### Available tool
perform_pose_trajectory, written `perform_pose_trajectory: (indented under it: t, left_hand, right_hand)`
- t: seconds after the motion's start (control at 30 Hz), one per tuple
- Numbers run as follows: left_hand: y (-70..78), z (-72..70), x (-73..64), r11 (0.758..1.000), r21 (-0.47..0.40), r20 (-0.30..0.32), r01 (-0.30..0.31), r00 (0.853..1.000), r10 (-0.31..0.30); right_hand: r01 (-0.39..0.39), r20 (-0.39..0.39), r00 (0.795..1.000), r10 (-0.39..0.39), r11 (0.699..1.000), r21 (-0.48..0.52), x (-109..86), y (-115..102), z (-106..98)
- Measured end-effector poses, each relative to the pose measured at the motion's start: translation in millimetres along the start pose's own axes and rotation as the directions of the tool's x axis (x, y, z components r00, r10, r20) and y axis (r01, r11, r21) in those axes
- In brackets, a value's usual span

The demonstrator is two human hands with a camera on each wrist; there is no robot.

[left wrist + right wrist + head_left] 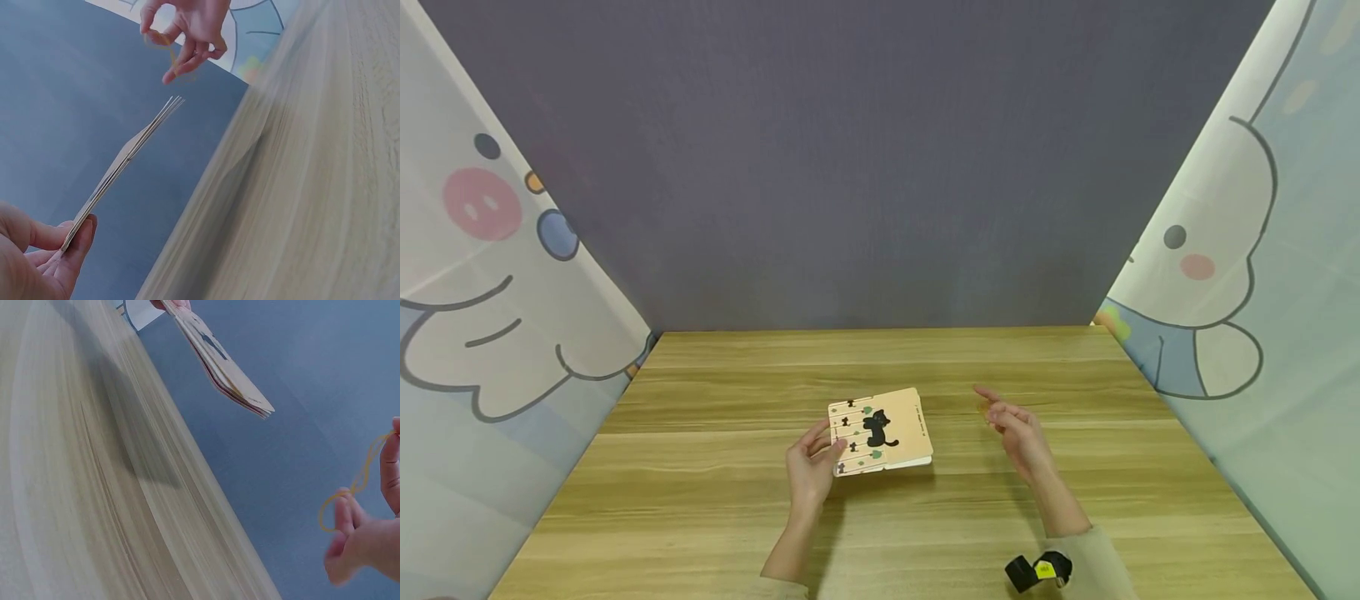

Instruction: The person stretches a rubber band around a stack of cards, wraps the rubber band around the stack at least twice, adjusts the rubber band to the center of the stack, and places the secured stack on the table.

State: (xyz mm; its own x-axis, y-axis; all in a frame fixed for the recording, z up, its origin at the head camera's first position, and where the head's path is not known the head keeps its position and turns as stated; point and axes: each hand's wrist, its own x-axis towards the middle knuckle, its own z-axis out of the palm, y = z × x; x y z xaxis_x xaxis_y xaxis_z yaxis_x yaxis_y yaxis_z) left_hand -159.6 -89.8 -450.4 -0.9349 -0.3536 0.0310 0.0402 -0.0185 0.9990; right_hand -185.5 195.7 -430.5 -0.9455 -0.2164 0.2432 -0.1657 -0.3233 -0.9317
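My left hand holds a small stack of thin notebooks by its left side, thumb on top and fingers beneath. The cream top cover carries a black cat, with small bows and green shapes along the left. In the left wrist view the far edges fan apart into several thin layers. Off to the right, my right hand is raised, apart from the stack. A yellow rubber band is stretched and twisted between its fingers, looping round a fingertip at one end.
Both hands are above a wood-grain table, where the stack casts a shadow. A dark grey panel stands behind the table. Cartoon-printed cloths hang on both sides. A black device with a yellow label is strapped to the right wrist.
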Motion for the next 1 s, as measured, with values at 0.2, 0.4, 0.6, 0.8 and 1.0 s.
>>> perform_pose_trajectory:
  t: [0.2, 0.4, 0.6, 0.8, 1.0]
  left_hand:
    - [2.7, 0.4, -1.4, 1.000, 0.005, 0.007, -0.004, 1.000, 0.004]
    - [5.8, 0.8, -3.3, 1.000, 0.006, 0.011, -0.006, 1.000, 0.006]
    - [6.4, 1.9, -3.0, 1.000, 0.005, 0.010, 0.012, 1.000, -0.012]
    - [6.3, 3.0, -2.3, 1.000, 0.004, 0.012, 0.008, 1.000, -0.009]
    - [7.7, 2.2, -2.2, 1.000, 0.021, 0.028, -0.018, 0.999, 0.017]
  right_hand:
    - [-0.031, -0.088, 0.996, 0.028, 0.999, -0.038, -2.1, -2.0, 2.3]
    - [0.010, -0.011, 1.000, -0.009, 1.000, 0.019, -0.1, -1.4, 2.4]
    - [0.050, 0.051, 0.997, -0.058, 0.986, 0.159, 3.1, 0.7, -0.4]
    - [-0.019, 0.082, 0.997, -0.010, 0.935, 0.353, 4.0, 2.6, -0.1]
    - [-0.089, 0.092, 0.994, 0.054, 0.895, 0.438, 5.4, 5.1, 2.2]
